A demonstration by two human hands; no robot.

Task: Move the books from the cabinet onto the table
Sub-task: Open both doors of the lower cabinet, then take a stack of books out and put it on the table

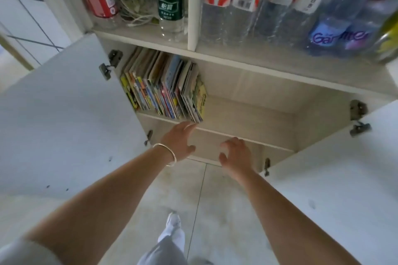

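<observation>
- Head view: the person is standing before a pale wood-grain cabinet [247,84] with both flat white doors swung wide, and both bare arms are reaching toward the lower compartment.
- The left hand [179,141] is hanging just below the front edge of the shelf, its fingers straight and a little spread, holding nothing. The fingertips [190,125] are lying just under the nearest books; I cannot tell if they are touching them.
- A thin round metal bangle [167,154] is sitting on the left wrist.
- The right hand [234,151] is hovering beside the left one, lower and nearer to the camera, with relaxed, slightly bent fingers, gripping nothing.
- The books [163,86] are standing in a tight row just above and to the left of the left hand, at the left end of the shelf. They are thin, with glossy colourful spines, leaning a little, and the outermost cover is yellow and green.
- The shelf to the right of the row, above the right hand, is showing bare matte board.
- Above both hands, clear ribbed plastic bottles [254,4] are filling the upper compartments, one with a dark green label [171,9], beside a tangle of pale cords [134,2].
- Under the arms the floor is showing large grey tiles.
</observation>
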